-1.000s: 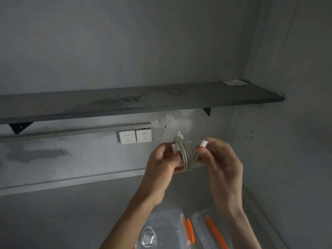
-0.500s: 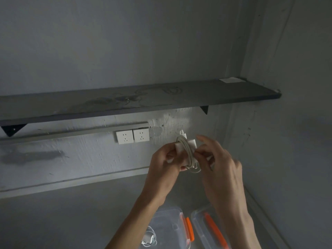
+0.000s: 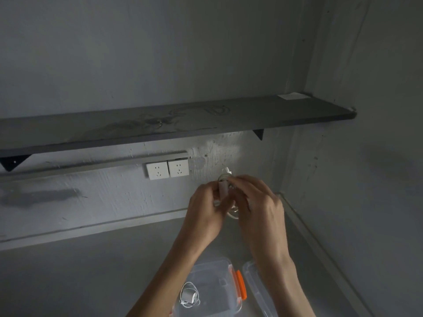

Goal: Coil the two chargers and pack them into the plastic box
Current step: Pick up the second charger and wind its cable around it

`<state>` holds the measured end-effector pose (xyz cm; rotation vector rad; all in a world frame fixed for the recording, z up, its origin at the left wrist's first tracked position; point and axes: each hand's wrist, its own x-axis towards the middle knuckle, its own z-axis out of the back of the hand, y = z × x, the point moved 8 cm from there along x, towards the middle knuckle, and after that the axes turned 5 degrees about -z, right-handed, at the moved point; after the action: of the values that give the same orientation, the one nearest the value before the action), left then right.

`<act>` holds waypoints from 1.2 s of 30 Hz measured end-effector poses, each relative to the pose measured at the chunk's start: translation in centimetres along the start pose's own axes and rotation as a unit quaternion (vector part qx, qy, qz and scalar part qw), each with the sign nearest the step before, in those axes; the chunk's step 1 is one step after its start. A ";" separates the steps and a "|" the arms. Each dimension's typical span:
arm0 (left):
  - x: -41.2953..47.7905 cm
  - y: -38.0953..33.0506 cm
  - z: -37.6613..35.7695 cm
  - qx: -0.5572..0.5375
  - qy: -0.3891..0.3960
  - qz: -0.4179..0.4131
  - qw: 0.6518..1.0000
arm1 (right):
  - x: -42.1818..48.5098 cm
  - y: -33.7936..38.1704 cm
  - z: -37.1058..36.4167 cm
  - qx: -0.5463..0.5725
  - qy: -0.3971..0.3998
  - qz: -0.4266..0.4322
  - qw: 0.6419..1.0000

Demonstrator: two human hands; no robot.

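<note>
A white charger (image 3: 223, 188) with its cable wound around it is held up in front of the wall. My left hand (image 3: 206, 210) grips the charger block from the left. My right hand (image 3: 258, 209) closes over the wound cable from the right; a small loop of cable hangs out below between the hands. Below, on the grey surface, a clear plastic box (image 3: 219, 271) with an orange clasp holds a second coiled white charger (image 3: 189, 295). My left forearm hides part of the box.
The box's clear lid (image 3: 258, 291) lies to the right of the box. Two white wall sockets (image 3: 167, 169) sit under a dark shelf (image 3: 160, 124). A side wall closes in on the right.
The loose cable end that my right hand held out has been brought in against the charger. My right hand has closed over the coil, and both hands sit slightly lower.
</note>
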<state>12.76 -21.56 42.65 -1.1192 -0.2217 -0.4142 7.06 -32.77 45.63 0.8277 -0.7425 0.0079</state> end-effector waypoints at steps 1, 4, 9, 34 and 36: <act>0.0 0.2 0.2 0.026 -0.008 0.003 1.000 | 0.1 0.0 -0.4 -0.008 0.009 0.010 1.000; 0.1 1.3 0.6 0.060 -0.021 0.028 0.998 | 0.0 0.1 -1.5 -0.015 0.022 0.027 0.999; -0.1 3.3 1.3 0.066 -0.019 0.079 0.995 | -0.8 0.7 -3.1 -0.027 0.052 0.084 0.995; -1.6 1.9 -0.5 0.094 0.141 0.111 0.979 | 3.7 -3.1 -3.3 0.060 0.270 -0.010 0.961; -1.9 2.1 -0.3 0.066 0.157 0.133 0.976 | 3.4 -3.9 -3.9 0.134 0.295 -0.060 0.944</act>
<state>11.90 -20.61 40.08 -0.9221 0.1752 -0.3261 13.05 -33.81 43.34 1.0609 -0.1236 0.2434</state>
